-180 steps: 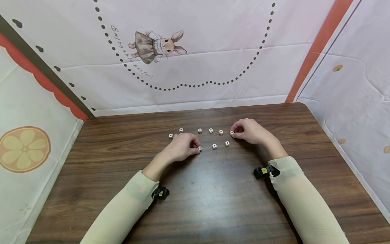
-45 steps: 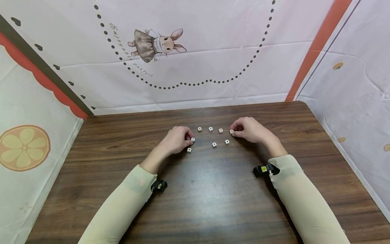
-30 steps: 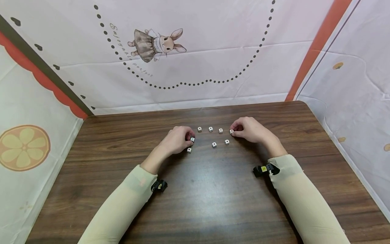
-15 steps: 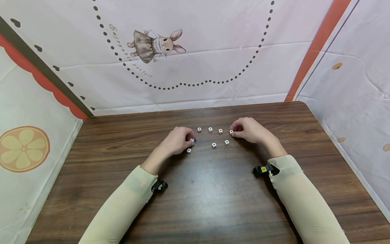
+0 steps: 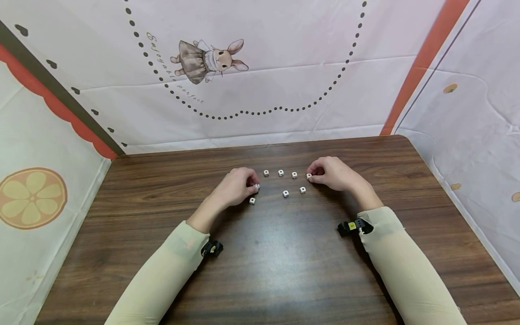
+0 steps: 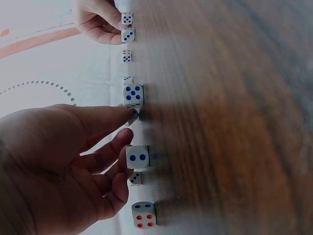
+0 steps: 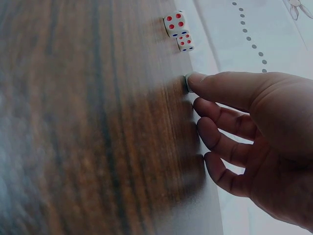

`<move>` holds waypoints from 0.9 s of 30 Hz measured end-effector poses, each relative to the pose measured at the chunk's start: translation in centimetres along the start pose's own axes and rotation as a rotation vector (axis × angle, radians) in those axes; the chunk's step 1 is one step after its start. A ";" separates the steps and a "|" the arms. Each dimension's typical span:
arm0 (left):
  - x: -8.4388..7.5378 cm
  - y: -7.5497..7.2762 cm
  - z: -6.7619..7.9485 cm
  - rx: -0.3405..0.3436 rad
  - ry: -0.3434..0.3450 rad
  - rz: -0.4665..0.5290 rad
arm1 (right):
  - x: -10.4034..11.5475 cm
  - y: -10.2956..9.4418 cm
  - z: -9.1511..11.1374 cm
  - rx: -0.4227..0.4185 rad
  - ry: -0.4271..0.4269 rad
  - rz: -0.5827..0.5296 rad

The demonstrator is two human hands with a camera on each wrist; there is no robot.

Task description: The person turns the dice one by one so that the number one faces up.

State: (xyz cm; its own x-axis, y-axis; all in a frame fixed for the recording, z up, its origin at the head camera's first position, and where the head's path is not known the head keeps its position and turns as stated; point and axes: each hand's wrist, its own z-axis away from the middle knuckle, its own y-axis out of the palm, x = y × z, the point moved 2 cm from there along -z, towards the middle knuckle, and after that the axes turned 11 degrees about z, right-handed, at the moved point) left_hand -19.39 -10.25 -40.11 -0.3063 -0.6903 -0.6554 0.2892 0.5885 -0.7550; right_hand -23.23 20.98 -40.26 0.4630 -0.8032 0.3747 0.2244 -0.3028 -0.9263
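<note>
My left hand [image 5: 237, 186] pinches a small white die [image 5: 257, 186] between thumb and fingers, low at the tabletop. Just in front of that thumb sits another die [image 5: 253, 201]. From the left wrist, the thumb covers most of the pinched die, while a die with five blue pips [image 6: 133, 93] and one with two blue pips [image 6: 138, 157] stand around the hand. At the right end of the back row, my right hand [image 5: 334, 173] pinches a die [image 5: 308, 176]. Its thumb hides nearly all of that die [image 7: 188, 82] in the right wrist view.
Between the hands, the back row holds dice such as this die [image 5: 280, 173]. Nearer me lie a die [image 5: 286, 193] and another die [image 5: 302, 190]. All rest on a brown wooden table [image 5: 280, 271]. A printed cloth [image 5: 284, 81] hangs behind its far edge.
Since six seconds ago my left hand has shifted left, from a die nearer the middle to the one it now pinches. A die now sits by its thumb. The right hand has stayed put.
</note>
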 end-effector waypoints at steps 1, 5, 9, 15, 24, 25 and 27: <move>0.0 0.0 0.0 0.001 0.000 -0.003 | 0.0 0.0 0.0 -0.001 -0.001 0.000; 0.1 0.0 -0.1 0.002 0.002 -0.004 | 0.0 0.0 0.0 -0.005 -0.004 0.002; 0.2 -0.1 0.0 0.000 -0.008 0.007 | 0.0 -0.1 0.0 -0.004 0.001 -0.004; 0.2 -0.2 0.1 0.015 -0.025 0.014 | -0.1 -0.1 0.1 -0.003 0.006 -0.007; 0.4 -0.1 0.1 0.035 -0.011 0.041 | -0.2 0.1 0.0 -0.006 -0.001 -0.011; 0.4 -0.1 0.1 0.040 -0.003 0.043 | -0.2 0.1 0.0 -0.006 0.001 -0.011; 0.3 0.0 0.0 0.054 0.014 0.038 | -0.2 0.1 0.0 -0.005 0.002 -0.010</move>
State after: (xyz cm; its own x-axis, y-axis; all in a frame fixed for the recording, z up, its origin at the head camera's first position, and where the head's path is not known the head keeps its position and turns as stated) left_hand -19.44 -10.49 -40.25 -0.3064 -0.6621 -0.6840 0.3496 0.5900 -0.7278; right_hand -23.28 21.12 -40.42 0.4588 -0.8015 0.3836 0.2248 -0.3130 -0.9228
